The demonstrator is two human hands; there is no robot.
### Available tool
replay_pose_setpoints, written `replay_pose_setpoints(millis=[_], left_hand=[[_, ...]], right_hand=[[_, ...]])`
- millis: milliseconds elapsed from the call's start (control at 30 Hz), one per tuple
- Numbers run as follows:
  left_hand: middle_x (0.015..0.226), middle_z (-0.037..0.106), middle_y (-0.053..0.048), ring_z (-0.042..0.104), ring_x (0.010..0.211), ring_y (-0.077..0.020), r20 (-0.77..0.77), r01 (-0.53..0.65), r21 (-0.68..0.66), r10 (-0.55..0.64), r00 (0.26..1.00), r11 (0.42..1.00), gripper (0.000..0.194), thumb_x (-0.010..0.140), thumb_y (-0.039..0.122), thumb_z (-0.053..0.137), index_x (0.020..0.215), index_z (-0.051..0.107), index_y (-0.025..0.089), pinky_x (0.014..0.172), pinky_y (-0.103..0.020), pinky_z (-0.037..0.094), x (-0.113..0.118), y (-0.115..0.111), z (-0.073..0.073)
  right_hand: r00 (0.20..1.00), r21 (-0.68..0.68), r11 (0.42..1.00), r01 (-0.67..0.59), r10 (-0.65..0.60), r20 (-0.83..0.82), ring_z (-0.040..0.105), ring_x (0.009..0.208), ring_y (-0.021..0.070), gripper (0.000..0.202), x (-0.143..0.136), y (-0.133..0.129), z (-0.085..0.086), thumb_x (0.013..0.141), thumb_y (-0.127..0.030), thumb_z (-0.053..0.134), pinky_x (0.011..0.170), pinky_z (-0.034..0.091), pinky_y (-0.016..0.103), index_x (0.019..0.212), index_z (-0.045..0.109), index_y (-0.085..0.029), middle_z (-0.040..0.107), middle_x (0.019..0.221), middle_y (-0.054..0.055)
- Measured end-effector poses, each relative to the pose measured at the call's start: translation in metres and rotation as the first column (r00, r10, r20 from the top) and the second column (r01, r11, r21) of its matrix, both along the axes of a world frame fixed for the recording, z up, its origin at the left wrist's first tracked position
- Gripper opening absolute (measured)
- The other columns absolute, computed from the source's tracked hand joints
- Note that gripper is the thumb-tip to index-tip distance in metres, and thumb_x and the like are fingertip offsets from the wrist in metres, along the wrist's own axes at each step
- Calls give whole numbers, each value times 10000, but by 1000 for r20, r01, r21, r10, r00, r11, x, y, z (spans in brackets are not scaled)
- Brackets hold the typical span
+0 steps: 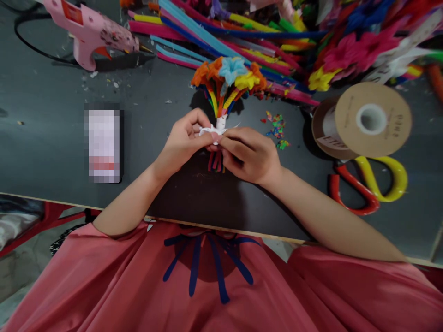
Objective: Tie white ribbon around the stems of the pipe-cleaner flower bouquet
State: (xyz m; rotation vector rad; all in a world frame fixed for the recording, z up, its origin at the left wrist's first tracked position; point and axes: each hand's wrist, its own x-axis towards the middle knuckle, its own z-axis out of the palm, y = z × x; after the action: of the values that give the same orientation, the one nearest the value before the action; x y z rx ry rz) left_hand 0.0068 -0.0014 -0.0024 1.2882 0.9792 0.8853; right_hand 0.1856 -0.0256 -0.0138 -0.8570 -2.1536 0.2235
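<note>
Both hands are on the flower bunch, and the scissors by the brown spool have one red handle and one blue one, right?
Nearly: in the head view, the scissors by the brown spool have one red handle and one yellow, not blue. The left hand and right hand are on the flower bunch.

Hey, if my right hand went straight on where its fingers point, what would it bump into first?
The white ribbon, which your right hand is touching; your left hand probably comes next, though depth is hard to judge here.
</note>
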Motion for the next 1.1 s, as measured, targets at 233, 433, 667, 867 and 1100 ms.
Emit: replay_pose_setpoints(millis=[233, 433, 667, 867, 1100], left_hand=[[706, 610, 56, 636, 567, -58, -55, 29, 62, -25, 998, 998, 257, 766, 296, 685, 788, 446, 205, 541, -201, 557, -2, 0, -3], [723, 596, 43, 605, 585, -56, -133, 74, 127, -57, 990, 989, 289, 764, 362, 689, 801, 448, 206, 527, -194, 522, -4, -1, -3], [771, 619, 41, 615, 635, -67, -222, 65, 246, -9, 975, 967, 358, 762, 387, 701, 1014, 498, 236, 574, -202, 520, -3, -1, -1], [801, 674, 42, 604, 662, -53, -317, -19, 468, 188, 930, 884, 103, 774, 245, 681, 866, 643, 216, 615, -185, 511, 2, -7, 7], [870, 713, 18, 631, 744, -82, -465, 88, 593, 251, 849, 800, 129, 827, 232, 611, 943, 665, 226, 686, -214, 499, -1, -9, 5]], right_hand=[[982, -255, 964, 67, -109, -152, 589, 709, 140, 200, -1, 8, 2, 851, -183, 557, 638, 503, 301, 1043, 613, -190, 636, 842, 47], [967, -417, 909, -11, -96, -235, 489, 617, 81, 73, 1, 13, 4, 826, -175, 592, 549, 409, 231, 872, 639, -205, 549, 727, -18], [956, -497, 864, -83, -72, -285, 422, 592, 54, 32, 2, 16, 6, 805, -134, 595, 532, 326, 205, 787, 599, -160, 489, 681, -31], [957, -521, 849, -83, -78, -279, 415, 600, 57, 50, 3, 16, 5, 832, -162, 586, 541, 316, 208, 782, 583, -168, 491, 701, -27], [974, -477, 877, -67, -46, -221, 427, 598, 76, 110, 3, 16, 5, 869, -255, 570, 550, 326, 223, 785, 558, -185, 492, 684, -26]])
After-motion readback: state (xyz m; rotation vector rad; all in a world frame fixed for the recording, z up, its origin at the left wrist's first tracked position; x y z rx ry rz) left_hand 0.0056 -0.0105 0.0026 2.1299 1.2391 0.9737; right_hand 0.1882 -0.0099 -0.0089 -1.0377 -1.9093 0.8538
